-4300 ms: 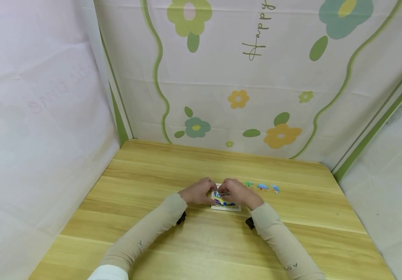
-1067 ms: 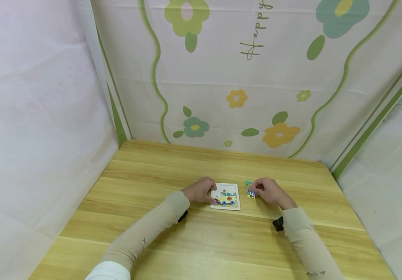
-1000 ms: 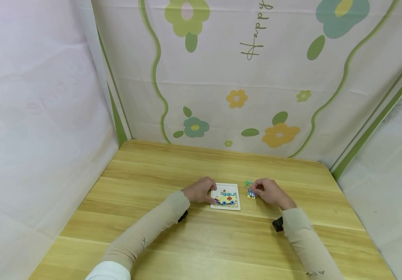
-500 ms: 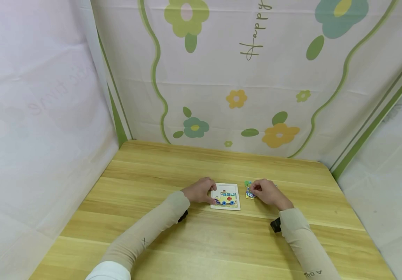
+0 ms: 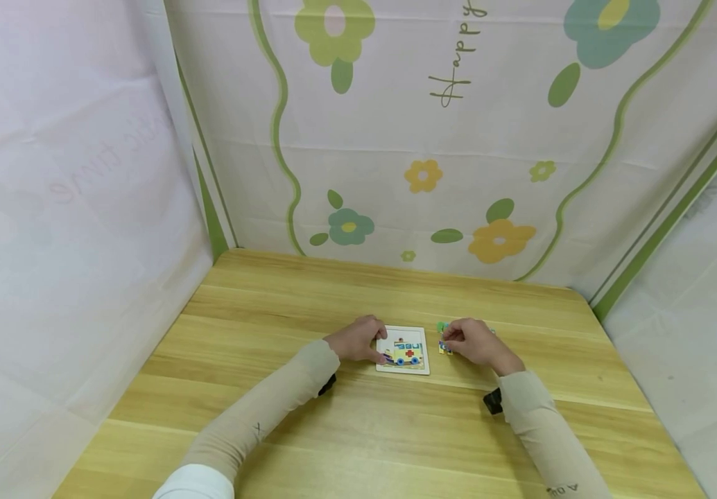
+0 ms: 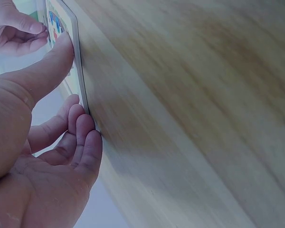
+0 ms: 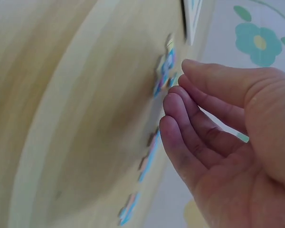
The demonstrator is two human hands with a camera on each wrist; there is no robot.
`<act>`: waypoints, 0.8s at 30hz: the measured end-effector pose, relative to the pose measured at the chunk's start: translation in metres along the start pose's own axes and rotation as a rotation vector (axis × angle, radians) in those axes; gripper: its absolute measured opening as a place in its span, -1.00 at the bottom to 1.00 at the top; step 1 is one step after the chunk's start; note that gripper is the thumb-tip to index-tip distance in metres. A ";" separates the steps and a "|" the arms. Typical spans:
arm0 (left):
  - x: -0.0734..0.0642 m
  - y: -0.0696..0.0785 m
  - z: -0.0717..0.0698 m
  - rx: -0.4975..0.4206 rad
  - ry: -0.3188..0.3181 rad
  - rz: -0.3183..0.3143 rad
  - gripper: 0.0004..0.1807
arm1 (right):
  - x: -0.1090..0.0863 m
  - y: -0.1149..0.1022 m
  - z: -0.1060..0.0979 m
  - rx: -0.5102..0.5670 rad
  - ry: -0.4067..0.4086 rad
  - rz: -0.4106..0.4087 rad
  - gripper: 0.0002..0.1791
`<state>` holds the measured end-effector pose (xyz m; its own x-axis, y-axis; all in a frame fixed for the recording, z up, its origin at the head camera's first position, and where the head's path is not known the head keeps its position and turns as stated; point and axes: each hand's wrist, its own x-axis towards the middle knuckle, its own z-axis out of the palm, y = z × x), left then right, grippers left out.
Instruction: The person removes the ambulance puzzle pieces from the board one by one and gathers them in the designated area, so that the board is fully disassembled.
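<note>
- While the left hand (image 5: pixel 357 339) grips the puzzle tray (image 5: pixel 411 333) by its left side, a slackened hold could let it slide across the tabletop (image 5: pixel 308 443).
- Just right of the tray, the right hand (image 5: pixel 477 343) bends its fingers beside a jigsaw piece (image 7: pixel 166 66); whether they pinch it cannot be told, so a weak hold might drop it.
- A low knuckle could scatter the loose pieces (image 7: pixel 128 209).

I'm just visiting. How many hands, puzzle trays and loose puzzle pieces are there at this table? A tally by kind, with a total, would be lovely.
Hands: 2 (left hand, right hand)
Puzzle tray: 1
Loose puzzle pieces: at least 3; overlap may hide more
Total: at least 6
</note>
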<state>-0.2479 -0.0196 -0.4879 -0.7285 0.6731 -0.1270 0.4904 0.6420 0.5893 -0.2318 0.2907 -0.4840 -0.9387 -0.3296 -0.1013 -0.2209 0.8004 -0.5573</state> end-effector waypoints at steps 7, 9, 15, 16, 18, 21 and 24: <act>0.001 -0.001 0.001 0.027 0.002 0.002 -0.46 | 0.009 -0.020 0.004 -0.001 -0.039 -0.075 -0.79; 0.001 -0.001 0.001 0.031 0.002 0.000 -0.46 | 0.012 -0.027 0.007 0.006 -0.051 -0.092 -0.77; 0.004 0.000 -0.001 0.016 0.000 -0.005 -0.48 | 0.024 -0.042 0.019 0.001 -0.062 -0.123 -0.81; 0.004 0.001 -0.002 0.007 -0.001 -0.008 -0.49 | 0.025 -0.044 0.021 0.005 -0.063 -0.119 -0.81; 0.003 0.000 -0.002 -0.003 0.002 -0.011 -0.49 | 0.027 -0.049 0.025 0.009 -0.069 -0.126 -0.81; 0.002 0.000 -0.002 -0.013 0.004 -0.017 -0.49 | 0.028 -0.056 0.030 0.020 -0.087 -0.149 -0.79; 0.002 0.000 -0.002 -0.015 0.000 -0.009 -0.47 | 0.028 -0.060 0.033 0.026 -0.105 -0.163 -0.76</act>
<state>-0.2503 -0.0194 -0.4861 -0.7331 0.6672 -0.1320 0.4769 0.6426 0.5997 -0.2363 0.2170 -0.4808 -0.8577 -0.5057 -0.0925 -0.3600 0.7193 -0.5941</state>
